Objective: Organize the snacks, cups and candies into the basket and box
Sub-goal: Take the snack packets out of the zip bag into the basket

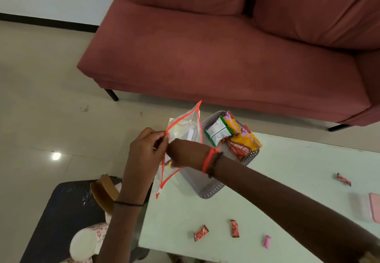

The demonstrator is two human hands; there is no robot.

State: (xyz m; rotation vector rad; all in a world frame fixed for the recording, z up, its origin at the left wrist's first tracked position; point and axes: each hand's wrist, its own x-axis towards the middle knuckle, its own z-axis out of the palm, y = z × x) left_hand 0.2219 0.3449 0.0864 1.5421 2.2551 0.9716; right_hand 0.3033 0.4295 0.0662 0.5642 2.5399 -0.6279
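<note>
A clear plastic pouch (185,128) with an orange-red border stands on edge at the table's left end. My left hand (144,149) pinches its near edge. My right hand (185,154) grips the pouch beside it, fingers hidden inside or behind the plastic. Just right of the pouch sits a grey perforated basket (209,190) holding several snack packets (240,141), one white and green, the others orange and red. Loose on the tabletop lie two red candies (201,233) (234,228), a pink candy (267,241) and another red candy (343,179) at the right.
The pale green table (287,170) ends just left of the pouch. A pink flat object (375,209) lies at its right edge. A red sofa (226,57) stands beyond. Left of the table is a dark mat (61,211) with a brown slipper (102,192).
</note>
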